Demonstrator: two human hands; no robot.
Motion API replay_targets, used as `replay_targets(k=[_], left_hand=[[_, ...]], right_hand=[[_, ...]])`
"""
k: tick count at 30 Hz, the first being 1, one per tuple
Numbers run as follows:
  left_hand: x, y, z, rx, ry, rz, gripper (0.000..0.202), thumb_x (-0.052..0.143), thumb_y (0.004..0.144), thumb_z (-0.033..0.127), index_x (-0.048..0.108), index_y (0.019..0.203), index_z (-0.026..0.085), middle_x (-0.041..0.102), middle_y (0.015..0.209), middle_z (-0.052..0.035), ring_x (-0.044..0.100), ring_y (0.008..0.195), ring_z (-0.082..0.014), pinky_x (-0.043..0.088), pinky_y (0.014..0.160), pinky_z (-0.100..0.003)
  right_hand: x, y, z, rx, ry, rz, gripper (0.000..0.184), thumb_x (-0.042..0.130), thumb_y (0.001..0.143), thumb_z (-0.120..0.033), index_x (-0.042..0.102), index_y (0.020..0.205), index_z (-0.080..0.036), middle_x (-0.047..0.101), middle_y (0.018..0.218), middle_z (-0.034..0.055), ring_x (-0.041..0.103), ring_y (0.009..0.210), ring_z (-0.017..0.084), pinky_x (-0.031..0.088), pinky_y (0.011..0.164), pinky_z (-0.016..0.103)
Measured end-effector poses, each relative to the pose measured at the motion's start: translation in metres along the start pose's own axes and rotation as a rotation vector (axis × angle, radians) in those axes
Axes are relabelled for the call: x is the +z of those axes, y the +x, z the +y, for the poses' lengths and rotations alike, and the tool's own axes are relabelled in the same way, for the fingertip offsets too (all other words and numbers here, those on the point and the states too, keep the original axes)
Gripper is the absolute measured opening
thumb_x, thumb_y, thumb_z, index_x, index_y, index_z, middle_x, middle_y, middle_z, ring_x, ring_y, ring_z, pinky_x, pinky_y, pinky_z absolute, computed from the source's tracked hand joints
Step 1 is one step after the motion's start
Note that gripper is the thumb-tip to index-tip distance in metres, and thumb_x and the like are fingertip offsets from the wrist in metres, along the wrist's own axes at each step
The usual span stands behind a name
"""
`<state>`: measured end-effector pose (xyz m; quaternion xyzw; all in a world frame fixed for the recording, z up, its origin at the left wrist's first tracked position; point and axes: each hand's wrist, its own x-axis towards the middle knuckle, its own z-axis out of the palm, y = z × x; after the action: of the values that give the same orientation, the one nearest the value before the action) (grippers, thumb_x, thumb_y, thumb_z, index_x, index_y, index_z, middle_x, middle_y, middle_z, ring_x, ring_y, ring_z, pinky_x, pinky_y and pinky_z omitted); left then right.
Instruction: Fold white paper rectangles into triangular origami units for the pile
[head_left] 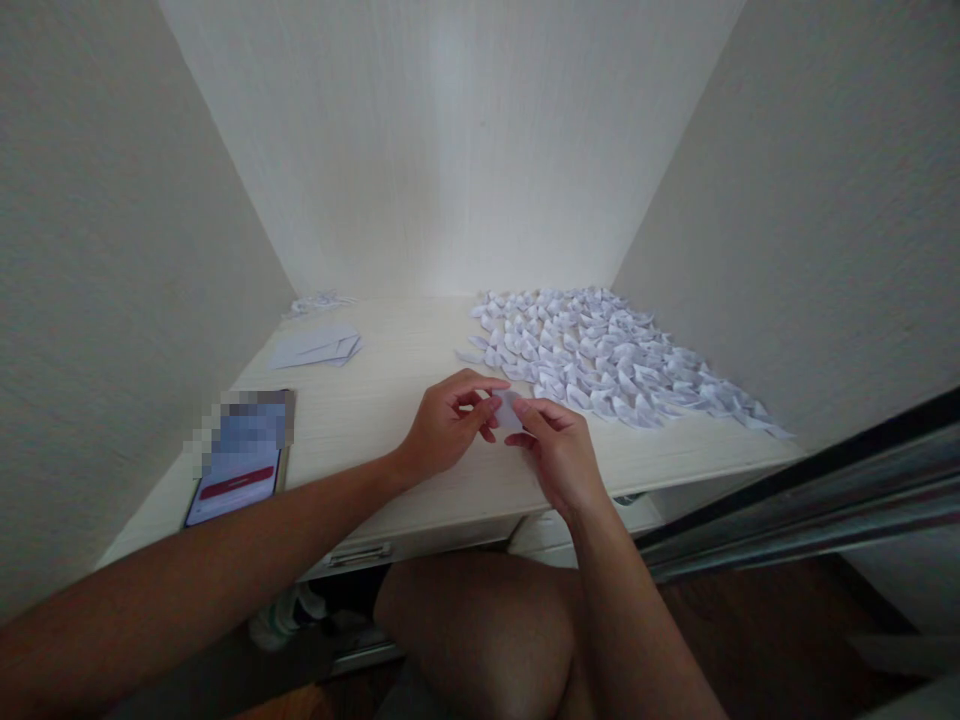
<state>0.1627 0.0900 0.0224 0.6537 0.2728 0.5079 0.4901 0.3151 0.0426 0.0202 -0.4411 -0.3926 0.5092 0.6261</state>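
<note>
Between my two hands is a small piece of white paper (508, 408), held above the front part of the white desk. My left hand (454, 420) pinches its left side with thumb and fingers. On the other side my right hand (553, 435) grips the paper between thumb and forefinger. The fingers hide part of it, and its folds are hard to make out. Just beyond my right hand lies a wide spread of small folded white paper boats (600, 350), several rows deep.
A short stack of flat white paper sheets (319, 345) lies at the desk's left, with thin white scraps (321, 302) behind it. A phone (244, 455) with a lit screen rests at the left front. Walls enclose the desk (397, 350) on three sides.
</note>
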Motion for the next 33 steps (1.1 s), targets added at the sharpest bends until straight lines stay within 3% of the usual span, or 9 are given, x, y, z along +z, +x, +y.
replay_targets(k=[5, 9, 13, 17, 22, 24, 29, 33], left_hand=[[0.0, -0.002, 0.004, 0.11, -0.03, 0.0, 0.024, 0.074, 0.088, 0.038, 0.077, 0.097, 0.016, 0.066, 0.1, -0.0075, 0.067, 0.067, -0.0115, 0.061, 0.055, -0.025], [0.001, -0.004, 0.007, 0.085, -0.066, -0.043, 0.025, 0.079, 0.083, 0.036, 0.074, 0.096, 0.016, 0.067, 0.105, -0.009, 0.068, 0.079, -0.0151, 0.063, 0.064, -0.028], [0.002, -0.004, 0.007, 0.007, -0.092, -0.033, 0.03, 0.087, 0.073, 0.033, 0.064, 0.082, 0.015, 0.066, 0.1, -0.0057, 0.066, 0.083, -0.0135, 0.06, 0.074, -0.026], [0.0, 0.002, 0.002, -0.124, -0.063, -0.001, 0.033, 0.084, 0.073, 0.033, 0.055, 0.076, 0.016, 0.064, 0.087, -0.0021, 0.062, 0.073, -0.0107, 0.055, 0.064, -0.022], [-0.011, 0.01, -0.008, -0.266, 0.153, 0.014, 0.03, 0.078, 0.07, 0.026, 0.062, 0.093, 0.015, 0.07, 0.092, -0.0046, 0.062, 0.064, -0.0113, 0.051, 0.059, -0.025], [-0.015, 0.011, -0.009, -0.246, 0.333, 0.013, 0.027, 0.076, 0.07, 0.024, 0.066, 0.094, 0.015, 0.072, 0.089, -0.0049, 0.06, 0.062, -0.0117, 0.049, 0.059, -0.026], [-0.017, 0.009, -0.008, -0.109, 0.734, -0.098, 0.013, 0.069, 0.078, 0.024, 0.075, 0.087, 0.017, 0.071, 0.073, -0.0019, 0.056, 0.057, -0.0133, 0.044, 0.062, -0.028], [-0.019, 0.009, -0.009, -0.094, 0.819, -0.172, 0.013, 0.069, 0.078, 0.02, 0.078, 0.087, 0.018, 0.069, 0.067, -0.0008, 0.058, 0.06, -0.0151, 0.044, 0.065, -0.028]], right_hand=[[-0.006, -0.001, -0.005, 0.115, 0.146, -0.113, 0.03, 0.087, 0.071, -0.048, 0.079, 0.08, -0.021, 0.074, 0.085, 0.0022, 0.064, 0.076, 0.015, 0.054, 0.061, 0.024], [-0.006, -0.001, -0.006, 0.143, 0.145, -0.101, 0.032, 0.088, 0.068, -0.048, 0.078, 0.083, -0.022, 0.075, 0.089, 0.0017, 0.066, 0.076, 0.014, 0.055, 0.062, 0.024], [-0.003, 0.0, -0.002, -0.023, -0.025, -0.018, 0.032, 0.08, 0.075, -0.052, 0.078, 0.084, -0.021, 0.075, 0.084, 0.0019, 0.064, 0.071, 0.015, 0.055, 0.056, 0.024], [-0.001, 0.0, 0.003, -0.194, -0.31, 0.086, 0.034, 0.075, 0.079, -0.05, 0.078, 0.096, -0.02, 0.075, 0.079, 0.0028, 0.062, 0.06, 0.015, 0.054, 0.05, 0.027], [-0.003, 0.001, 0.005, -0.185, -0.443, 0.203, 0.031, 0.071, 0.08, -0.041, 0.074, 0.103, -0.02, 0.074, 0.081, 0.0036, 0.066, 0.055, 0.017, 0.054, 0.049, 0.03], [-0.004, 0.002, 0.004, -0.173, -0.528, 0.209, 0.024, 0.068, 0.081, -0.033, 0.073, 0.1, -0.02, 0.073, 0.083, 0.0036, 0.067, 0.056, 0.017, 0.053, 0.05, 0.03], [-0.006, 0.001, 0.004, -0.25, -0.88, 0.093, 0.013, 0.064, 0.081, -0.02, 0.076, 0.087, -0.019, 0.072, 0.078, 0.0044, 0.067, 0.067, 0.019, 0.054, 0.071, 0.034], [-0.004, -0.002, 0.006, -0.345, -1.158, 0.008, 0.019, 0.069, 0.084, -0.022, 0.08, 0.098, -0.017, 0.07, 0.107, 0.014, 0.066, 0.094, 0.025, 0.051, 0.091, 0.04]])
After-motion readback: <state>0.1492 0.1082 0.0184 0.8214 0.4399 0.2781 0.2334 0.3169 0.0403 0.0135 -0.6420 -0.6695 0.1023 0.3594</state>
